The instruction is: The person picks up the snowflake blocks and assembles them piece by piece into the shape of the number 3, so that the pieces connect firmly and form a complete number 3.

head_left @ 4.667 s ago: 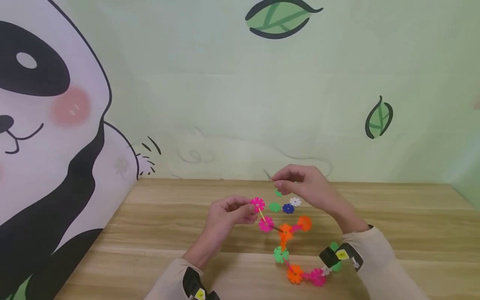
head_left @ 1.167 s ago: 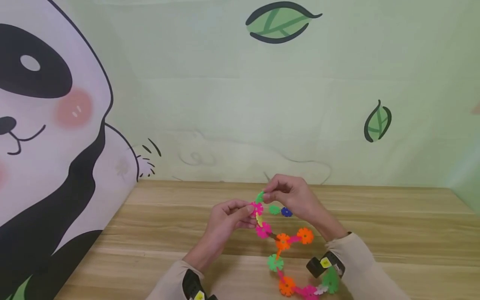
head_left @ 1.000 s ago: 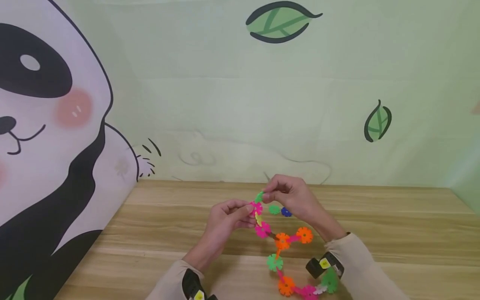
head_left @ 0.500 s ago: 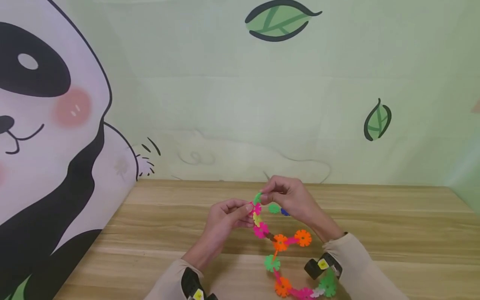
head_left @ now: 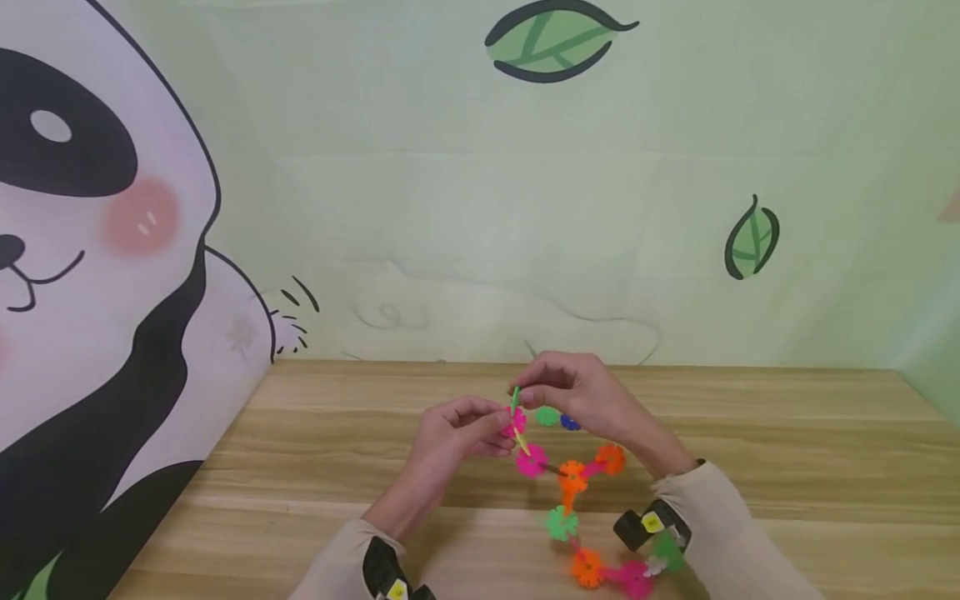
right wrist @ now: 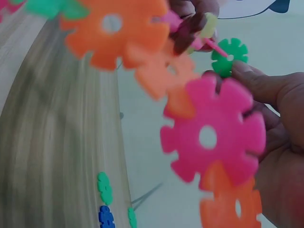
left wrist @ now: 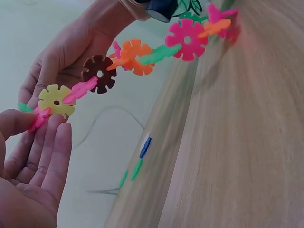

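In the head view my left hand [head_left: 461, 429] pinches the pink notched flower disc [head_left: 515, 423] at the upper end of a chain of interlocking plastic discs. My right hand [head_left: 577, 392] holds a green disc [head_left: 515, 398] between thumb and index finger, seen edge-on, at the pink disc's top edge. The right wrist view shows the pink disc's edge against the green disc [right wrist: 230, 57]; how deep they interlock I cannot tell. Below hang a yellow disc [left wrist: 57, 101], a brown disc [left wrist: 99, 74], orange discs [head_left: 573, 477] and others, with a side branch ending in an orange disc [head_left: 611, 459].
Loose on the wooden table [head_left: 337, 467], behind the chain, lie a green disc [head_left: 547, 416] and a blue disc [head_left: 571, 422]. Another green disc [left wrist: 123, 179] shows in the left wrist view. The chain's lower end passes by my right wrist camera [head_left: 651, 525]. A panda-printed backdrop stands behind.
My right hand has come left and lower, bringing the green disc to the pink one. Lately that disc has turned edge-on and the hanging chain has swung slightly right. My left hand stays nearly still.
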`<state>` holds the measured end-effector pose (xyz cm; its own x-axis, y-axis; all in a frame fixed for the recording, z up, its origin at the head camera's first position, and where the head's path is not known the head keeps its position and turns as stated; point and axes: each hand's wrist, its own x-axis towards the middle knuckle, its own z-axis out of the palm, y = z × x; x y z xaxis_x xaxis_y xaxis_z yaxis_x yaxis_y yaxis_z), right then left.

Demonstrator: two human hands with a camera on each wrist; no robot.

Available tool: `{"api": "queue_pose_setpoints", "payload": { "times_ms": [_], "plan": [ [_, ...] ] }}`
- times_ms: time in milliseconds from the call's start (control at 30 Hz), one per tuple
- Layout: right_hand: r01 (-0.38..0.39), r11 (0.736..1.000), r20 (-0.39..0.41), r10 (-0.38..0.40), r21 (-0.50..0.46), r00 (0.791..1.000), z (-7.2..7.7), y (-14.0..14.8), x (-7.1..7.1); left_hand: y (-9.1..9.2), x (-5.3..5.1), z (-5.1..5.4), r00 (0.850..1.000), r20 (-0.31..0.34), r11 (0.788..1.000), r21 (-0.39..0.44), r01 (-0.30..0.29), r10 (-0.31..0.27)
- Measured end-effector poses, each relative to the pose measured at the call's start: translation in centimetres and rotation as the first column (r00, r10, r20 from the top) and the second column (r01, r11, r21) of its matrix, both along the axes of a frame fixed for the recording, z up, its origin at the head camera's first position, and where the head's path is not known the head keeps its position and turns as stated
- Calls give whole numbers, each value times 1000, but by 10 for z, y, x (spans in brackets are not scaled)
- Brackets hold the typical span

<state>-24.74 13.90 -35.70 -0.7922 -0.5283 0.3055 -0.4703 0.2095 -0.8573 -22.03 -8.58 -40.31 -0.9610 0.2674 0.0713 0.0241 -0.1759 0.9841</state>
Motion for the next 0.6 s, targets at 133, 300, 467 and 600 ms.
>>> {"api": "queue_pose_setpoints", "payload": {
  "times_ms": [133,300,467,600],
  "plan": [
    [-21,999,7,21,43,1000,3,1,1,-1,1,0,1000,-7,999,-36,21,-21],
    [-17,995,4,16,99,1000,4,0,1,-3,1,1,999,-25,996,-74,42,-44],
    [-30,990,-5,31,136,999,6,2,-1,-4,0,1,996,-38,992,-104,71,-75],
    [13,988,-40,-7,154,999,14,11,-6,-3,0,1,995,-40,990,-109,86,-91]
  ]
}}
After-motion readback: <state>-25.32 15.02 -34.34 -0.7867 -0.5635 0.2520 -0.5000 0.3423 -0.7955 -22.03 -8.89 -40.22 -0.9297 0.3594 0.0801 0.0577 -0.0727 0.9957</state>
